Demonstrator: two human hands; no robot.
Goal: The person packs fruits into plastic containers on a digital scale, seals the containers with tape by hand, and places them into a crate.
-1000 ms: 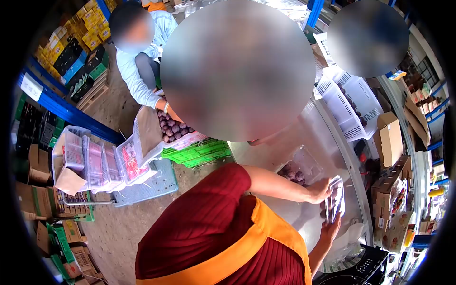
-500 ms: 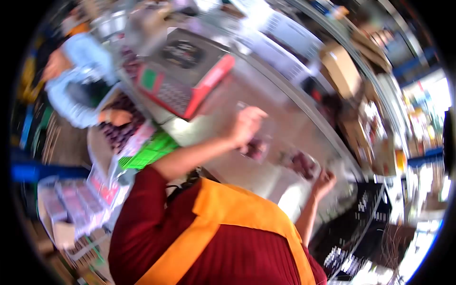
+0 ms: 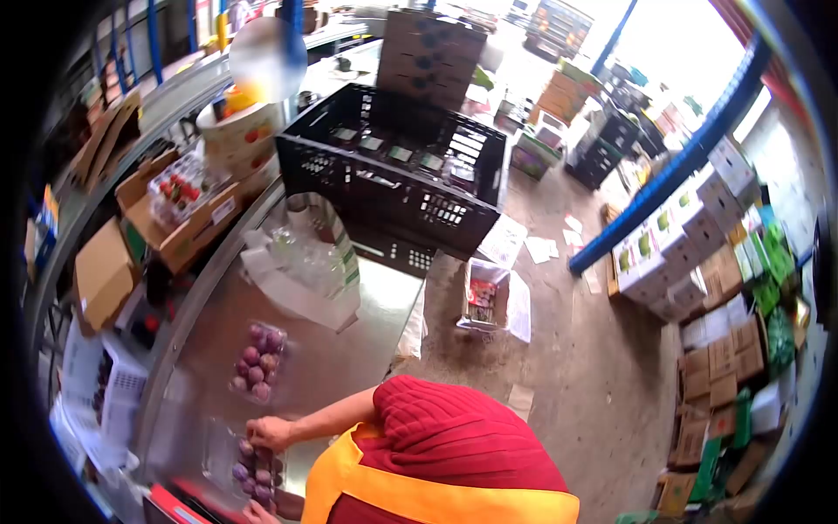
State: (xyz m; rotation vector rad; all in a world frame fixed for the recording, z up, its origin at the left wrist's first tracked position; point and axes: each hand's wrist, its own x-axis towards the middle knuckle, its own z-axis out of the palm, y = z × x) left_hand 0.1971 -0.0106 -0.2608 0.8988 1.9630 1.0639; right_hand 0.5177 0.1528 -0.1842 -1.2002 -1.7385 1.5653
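An open clear plastic clamshell [image 3: 215, 454] with purple plums [image 3: 249, 470] in it lies on the metal table, in front of me. My right hand [image 3: 271, 432] is at its upper end, fingers curled down onto a plum. Close to the lower end is my left hand [image 3: 261, 513], touching or almost touching the plums. Only part of that hand shows, so its finger position is unclear. A second clamshell of plums [image 3: 258, 363] sits farther up the table, apart from both hands.
A clear plastic stack in a bag [image 3: 319, 262] stands on the metal table [image 3: 196, 380]. Beyond it is a black crate [image 3: 393, 196] holding several packs. A red scale [image 3: 170, 506] shows at the lower edge. Cartons and a white basket [image 3: 122, 384] line the left side.
The view has swung to the right, bringing the black crate and floor into sight. Both hands have come together at one clamshell; earlier they were apart. The co-worker is out of view.
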